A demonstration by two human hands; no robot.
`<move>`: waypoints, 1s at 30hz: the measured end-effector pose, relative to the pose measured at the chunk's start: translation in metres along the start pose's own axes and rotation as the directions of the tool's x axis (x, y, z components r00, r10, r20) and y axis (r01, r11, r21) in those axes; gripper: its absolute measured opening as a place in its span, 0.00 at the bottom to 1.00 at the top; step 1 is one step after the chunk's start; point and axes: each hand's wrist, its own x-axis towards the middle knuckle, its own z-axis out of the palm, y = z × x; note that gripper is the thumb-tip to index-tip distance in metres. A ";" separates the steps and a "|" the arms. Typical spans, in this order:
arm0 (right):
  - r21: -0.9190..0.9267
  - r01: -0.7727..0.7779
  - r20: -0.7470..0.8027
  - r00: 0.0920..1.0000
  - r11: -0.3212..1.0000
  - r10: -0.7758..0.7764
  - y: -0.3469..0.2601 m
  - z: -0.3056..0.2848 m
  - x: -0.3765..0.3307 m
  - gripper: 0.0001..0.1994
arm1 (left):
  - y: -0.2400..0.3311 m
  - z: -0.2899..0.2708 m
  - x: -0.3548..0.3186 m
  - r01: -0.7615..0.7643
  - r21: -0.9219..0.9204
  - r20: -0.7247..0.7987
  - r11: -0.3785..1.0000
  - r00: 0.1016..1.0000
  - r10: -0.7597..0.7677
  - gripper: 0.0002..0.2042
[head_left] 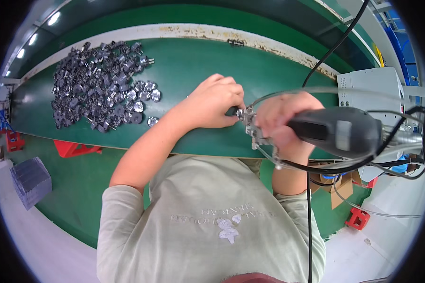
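My left hand [217,103] is closed, with thumb and fingers pinched on a small dark part [233,111] at the near side of a metal fixture [251,125]. Most of that part is hidden by the fingers. Just right of the fixture, my right hand [288,113] is smeared by motion, and its fingers are partly covered by a black power screwdriver body [337,129]. Whether it grips the tool or the fixture cannot be made out. To the left lies a wide pile of small black plug-like parts [99,87], some with metal pins.
A white control box [370,94] stands at the right end of the green table [193,61]. Black cables [335,45] and clear tubes hang around the tool. One loose part [152,121] lies near the front edge. Red stools [358,218] and a cardboard box [341,191] are below.
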 end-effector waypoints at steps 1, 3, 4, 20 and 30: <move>0.112 0.082 -0.035 0.996 0.990 -0.078 0.000 -0.003 0.000 0.18 | -0.003 0.003 0.002 -0.008 -0.014 -0.018 1.000 1.000 0.008 0.11; 0.317 0.251 -0.137 0.966 0.915 -0.218 -0.016 -0.005 -0.003 0.15 | 0.004 -0.009 -0.012 0.034 -0.009 0.010 0.999 0.999 -0.034 0.11; 0.285 0.282 -0.101 0.959 0.916 -0.264 -0.027 -0.015 -0.003 0.16 | 0.006 -0.011 -0.010 0.042 0.000 -0.003 0.999 0.999 -0.042 0.11; 0.143 0.279 -0.343 0.914 0.950 -0.217 0.007 -0.028 -0.010 0.15 | -0.111 -0.090 0.070 0.267 0.252 -0.343 0.930 0.923 -0.172 0.18; 0.256 0.314 -0.255 0.934 0.914 -0.250 0.004 -0.027 -0.008 0.14 | 0.006 -0.044 0.001 0.340 -0.137 0.182 0.930 0.932 -0.314 0.18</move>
